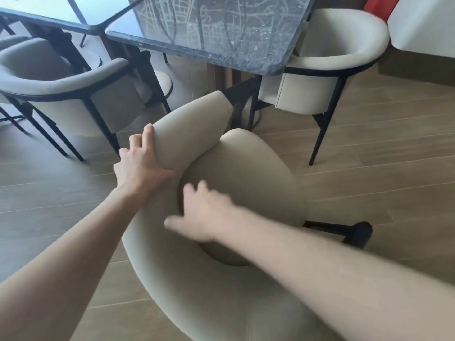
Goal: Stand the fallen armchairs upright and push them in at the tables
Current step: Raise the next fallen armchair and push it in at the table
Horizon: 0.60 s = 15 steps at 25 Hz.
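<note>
— What is going on with the cream upholstered armchair with the curved wraparound back point(246, 173)?

— It is lying tipped over on the wood-plank floor point(394, 148), just short of the dark speckled stone table point(221, 45), with one black metal leg point(337, 227) sticking out sideways to the right. That leg pointing sideways rather than down is why I am judging it as not yet upright.

— And the hands?

— The left hand point(140, 166) is gripping the raised end of the curved backrest, fingers point(147, 131) curling over its edge and thumb underneath, probably because that rim is giving the best leverage for swinging the chair up. The right hand point(204, 215) is blurring above the round seat cushion; its fingers are looking spread and loose, holding nothing, though I cannot tell whether they are touching the cushion.

— Are the others sorted?

— A grey armchair point(61, 80) at the left and a white armchair point(339, 50) at the right are standing on their legs, tucked against the tables. This one is looking like the step in hand: lifting first, pushing in afterwards.
</note>
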Each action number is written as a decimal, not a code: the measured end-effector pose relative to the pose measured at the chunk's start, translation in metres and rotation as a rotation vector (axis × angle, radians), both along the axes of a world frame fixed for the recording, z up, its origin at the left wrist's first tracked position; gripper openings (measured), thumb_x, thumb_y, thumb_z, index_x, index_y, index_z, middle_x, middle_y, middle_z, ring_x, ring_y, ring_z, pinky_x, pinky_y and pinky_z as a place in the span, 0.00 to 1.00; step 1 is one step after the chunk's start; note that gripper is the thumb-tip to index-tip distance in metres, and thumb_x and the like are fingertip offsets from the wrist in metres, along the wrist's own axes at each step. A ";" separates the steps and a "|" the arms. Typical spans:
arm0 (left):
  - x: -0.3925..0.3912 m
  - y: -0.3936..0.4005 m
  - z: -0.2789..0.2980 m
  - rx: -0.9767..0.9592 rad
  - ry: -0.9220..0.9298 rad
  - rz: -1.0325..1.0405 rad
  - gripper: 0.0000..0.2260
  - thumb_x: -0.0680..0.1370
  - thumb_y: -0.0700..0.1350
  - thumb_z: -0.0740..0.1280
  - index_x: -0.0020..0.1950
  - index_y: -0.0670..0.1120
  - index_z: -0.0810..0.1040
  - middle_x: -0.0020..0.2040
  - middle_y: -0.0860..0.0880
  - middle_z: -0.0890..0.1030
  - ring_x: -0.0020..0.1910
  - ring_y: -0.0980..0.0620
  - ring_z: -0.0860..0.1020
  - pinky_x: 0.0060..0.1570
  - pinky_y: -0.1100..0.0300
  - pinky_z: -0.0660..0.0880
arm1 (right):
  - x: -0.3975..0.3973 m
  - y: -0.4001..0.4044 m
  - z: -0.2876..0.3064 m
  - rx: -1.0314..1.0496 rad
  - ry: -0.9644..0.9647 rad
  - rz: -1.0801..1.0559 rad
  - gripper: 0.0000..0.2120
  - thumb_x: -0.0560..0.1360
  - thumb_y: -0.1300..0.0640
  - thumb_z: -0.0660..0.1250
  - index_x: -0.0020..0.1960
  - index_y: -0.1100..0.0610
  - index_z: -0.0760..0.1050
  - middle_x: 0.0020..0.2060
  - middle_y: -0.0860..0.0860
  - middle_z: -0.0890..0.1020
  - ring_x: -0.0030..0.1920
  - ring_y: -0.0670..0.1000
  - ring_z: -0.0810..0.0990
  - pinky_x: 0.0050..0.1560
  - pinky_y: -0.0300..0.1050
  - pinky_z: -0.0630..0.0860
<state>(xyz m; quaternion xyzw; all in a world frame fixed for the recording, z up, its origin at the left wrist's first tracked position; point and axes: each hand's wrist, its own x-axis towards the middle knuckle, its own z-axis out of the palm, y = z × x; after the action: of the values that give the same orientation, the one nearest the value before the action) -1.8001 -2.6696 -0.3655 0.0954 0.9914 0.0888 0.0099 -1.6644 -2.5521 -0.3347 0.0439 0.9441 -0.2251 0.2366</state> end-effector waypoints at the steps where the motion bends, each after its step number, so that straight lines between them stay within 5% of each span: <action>1: -0.008 -0.002 -0.003 0.013 -0.002 0.008 0.50 0.66 0.52 0.77 0.79 0.57 0.50 0.71 0.45 0.67 0.61 0.34 0.71 0.49 0.42 0.71 | 0.023 -0.018 -0.016 -0.076 -0.125 0.013 0.46 0.71 0.30 0.65 0.77 0.58 0.54 0.70 0.60 0.65 0.67 0.65 0.72 0.62 0.63 0.71; 3: -0.023 -0.003 -0.008 0.022 -0.001 0.025 0.49 0.66 0.50 0.77 0.80 0.57 0.50 0.71 0.45 0.67 0.62 0.34 0.71 0.50 0.42 0.71 | 0.057 -0.051 -0.049 -0.130 -0.325 0.016 0.55 0.68 0.32 0.70 0.80 0.51 0.40 0.71 0.60 0.61 0.68 0.65 0.69 0.63 0.71 0.66; 5: -0.040 -0.006 -0.014 0.013 -0.004 0.028 0.49 0.66 0.50 0.77 0.80 0.58 0.51 0.71 0.45 0.67 0.63 0.35 0.70 0.52 0.41 0.71 | 0.067 -0.074 -0.078 -0.173 -0.310 -0.080 0.58 0.67 0.41 0.75 0.77 0.44 0.33 0.68 0.58 0.62 0.66 0.63 0.67 0.61 0.72 0.63; 9: -0.077 -0.014 -0.022 -0.005 -0.020 0.047 0.48 0.67 0.49 0.77 0.80 0.58 0.53 0.70 0.43 0.68 0.64 0.34 0.71 0.54 0.40 0.70 | 0.054 -0.081 -0.103 -0.311 -0.011 -0.227 0.55 0.63 0.39 0.74 0.76 0.42 0.38 0.64 0.56 0.66 0.64 0.62 0.69 0.65 0.68 0.65; 15: -0.137 -0.028 -0.038 0.020 -0.076 0.048 0.45 0.67 0.50 0.76 0.78 0.58 0.56 0.70 0.43 0.69 0.68 0.36 0.71 0.63 0.41 0.69 | 0.006 -0.093 -0.116 -0.327 0.150 -0.267 0.54 0.59 0.33 0.71 0.76 0.45 0.45 0.62 0.56 0.72 0.59 0.62 0.74 0.55 0.57 0.74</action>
<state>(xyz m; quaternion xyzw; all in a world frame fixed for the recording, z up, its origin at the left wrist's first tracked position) -1.9369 -2.6981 -0.4032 0.0680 0.9914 0.1023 0.0443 -1.6586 -2.6447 -0.4507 0.1129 0.8958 -0.4073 0.1377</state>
